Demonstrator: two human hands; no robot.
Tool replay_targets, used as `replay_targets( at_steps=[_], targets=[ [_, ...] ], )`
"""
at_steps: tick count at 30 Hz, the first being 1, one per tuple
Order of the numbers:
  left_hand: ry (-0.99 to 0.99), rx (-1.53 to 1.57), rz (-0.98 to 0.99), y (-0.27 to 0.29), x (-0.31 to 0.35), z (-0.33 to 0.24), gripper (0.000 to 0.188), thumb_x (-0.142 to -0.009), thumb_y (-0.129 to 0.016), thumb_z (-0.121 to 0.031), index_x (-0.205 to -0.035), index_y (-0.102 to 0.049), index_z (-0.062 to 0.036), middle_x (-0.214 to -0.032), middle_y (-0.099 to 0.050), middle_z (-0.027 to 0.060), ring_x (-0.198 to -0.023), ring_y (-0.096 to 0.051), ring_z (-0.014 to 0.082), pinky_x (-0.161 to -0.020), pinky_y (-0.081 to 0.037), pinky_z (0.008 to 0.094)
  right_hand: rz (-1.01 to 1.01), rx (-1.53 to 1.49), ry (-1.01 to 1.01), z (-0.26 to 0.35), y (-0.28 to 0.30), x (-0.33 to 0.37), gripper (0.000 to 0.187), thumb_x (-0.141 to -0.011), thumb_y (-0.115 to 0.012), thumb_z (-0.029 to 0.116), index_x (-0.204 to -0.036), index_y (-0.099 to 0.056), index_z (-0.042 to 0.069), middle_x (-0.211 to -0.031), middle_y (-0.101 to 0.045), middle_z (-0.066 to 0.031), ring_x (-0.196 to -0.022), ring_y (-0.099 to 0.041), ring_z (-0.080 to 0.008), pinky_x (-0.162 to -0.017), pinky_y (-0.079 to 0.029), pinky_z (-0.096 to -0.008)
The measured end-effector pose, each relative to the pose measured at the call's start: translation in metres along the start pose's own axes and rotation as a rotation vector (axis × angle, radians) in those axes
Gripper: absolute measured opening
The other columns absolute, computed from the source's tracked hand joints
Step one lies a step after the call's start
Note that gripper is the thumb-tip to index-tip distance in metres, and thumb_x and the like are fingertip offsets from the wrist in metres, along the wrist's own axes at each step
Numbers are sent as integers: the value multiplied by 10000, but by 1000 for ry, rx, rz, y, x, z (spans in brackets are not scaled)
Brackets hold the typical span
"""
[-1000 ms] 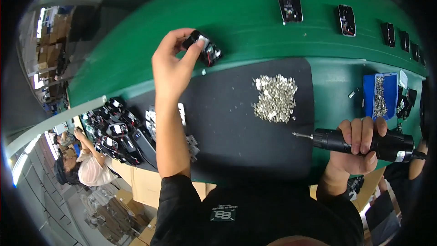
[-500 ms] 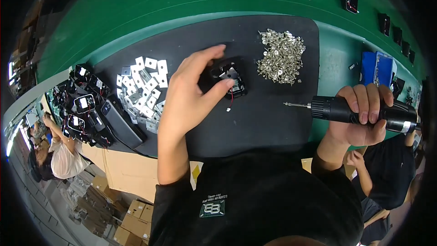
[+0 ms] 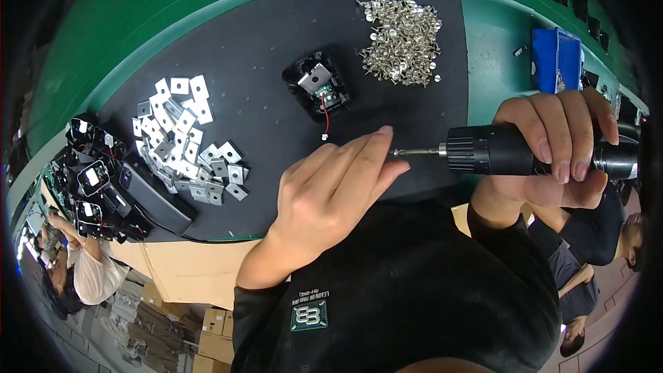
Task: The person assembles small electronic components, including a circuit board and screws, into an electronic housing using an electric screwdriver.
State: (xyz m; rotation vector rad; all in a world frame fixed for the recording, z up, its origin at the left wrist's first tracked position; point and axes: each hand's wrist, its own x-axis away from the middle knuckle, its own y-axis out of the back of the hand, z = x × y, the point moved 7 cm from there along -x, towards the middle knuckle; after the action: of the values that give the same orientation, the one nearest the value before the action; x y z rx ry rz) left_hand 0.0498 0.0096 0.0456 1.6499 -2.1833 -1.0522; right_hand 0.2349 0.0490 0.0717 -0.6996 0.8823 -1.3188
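My right hand (image 3: 552,148) grips a black electric screwdriver (image 3: 504,150) held level, its bit pointing left. My left hand (image 3: 331,190) has its fingertips pinched at the tip of that bit; whether a screw sits between them I cannot tell. A small black housing (image 3: 319,86) with a metal plate, a circuit board and a red wire lies face up on the black mat (image 3: 242,41), apart from both hands. A heap of silver screws (image 3: 402,40) lies to its right.
Several square metal plates (image 3: 186,138) are scattered at the mat's left. A black tray of more black housings (image 3: 97,179) sits at the far left edge. A blue box (image 3: 556,59) stands on the green table (image 3: 497,41) at right. Other people work below the table edge.
My left hand brought the black housing from the conveyor down to the mat, let it go, and moved to the screwdriver's bit. The right hand brought the screwdriver closer.
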Motion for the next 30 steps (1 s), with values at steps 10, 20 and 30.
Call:
replay_targets(
  at_steps=[10,20,30],
  targets=[
    [-32,174,12,-9,-2,1,213,-660,-782,-73,-819,-666,9,-731,-671,85,-540,-604,177,-478,-458,246,-2,-28,-14,2,0,5,377,-668,-758,43,-963,-543,134,-692,-548,59,-635,-552,-60,-680,-440,-210],
    [9,214,-7,-9,-6,7,209,-653,-791,-98,-796,-670,-4,-693,-664,72,-510,-585,162,-455,-431,244,14,-6,-19,5,4,0,386,-665,-756,59,-974,-536,131,-699,-558,56,-656,-566,-62,-700,-447,-221],
    [8,205,9,-12,-3,7,218,-666,-783,-88,-827,-671,8,-715,-676,79,-549,-621,164,-492,-470,234,28,19,-24,5,2,0,386,-655,-756,73,-970,-541,128,-697,-570,43,-652,-583,-73,-712,-469,-231]
  ],
)
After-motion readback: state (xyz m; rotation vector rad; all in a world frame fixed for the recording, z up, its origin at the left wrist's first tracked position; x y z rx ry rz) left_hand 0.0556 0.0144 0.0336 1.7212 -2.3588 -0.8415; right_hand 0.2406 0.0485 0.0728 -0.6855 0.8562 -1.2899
